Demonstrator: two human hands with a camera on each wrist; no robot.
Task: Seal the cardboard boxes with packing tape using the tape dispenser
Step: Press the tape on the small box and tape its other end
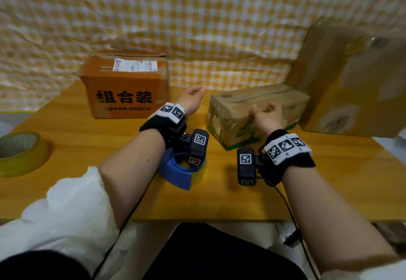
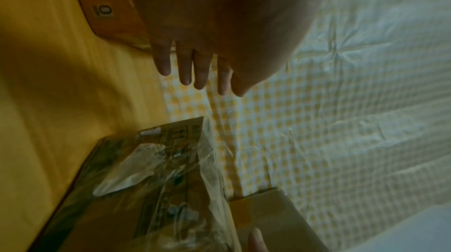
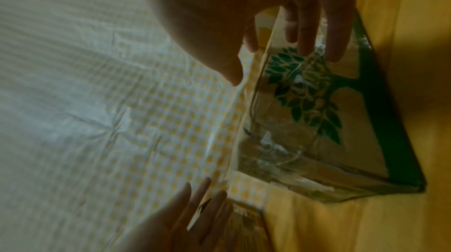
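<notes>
A small brown box with a green leaf print (image 1: 241, 115) lies on the wooden table (image 1: 219, 202), old clear tape wrinkled over it (image 3: 317, 121). My right hand (image 1: 265, 112) hovers at its near top edge with loosely spread fingers (image 3: 305, 30) that hold nothing; whether they touch it I cannot tell. Between this box and an orange printed box (image 1: 125, 86) is my left hand (image 1: 193, 95), its fingers (image 2: 192, 67) straight and empty. A blue tape dispenser with yellow tape (image 1: 182, 169) lies on the table under my left wrist.
A large brown box (image 1: 351, 77) stands tilted at the right, close behind the small one. A spare roll of yellowish tape (image 1: 19, 154) sits at the table's left edge. A crinkled yellow-checked sheet (image 1: 197, 27) covers the wall behind.
</notes>
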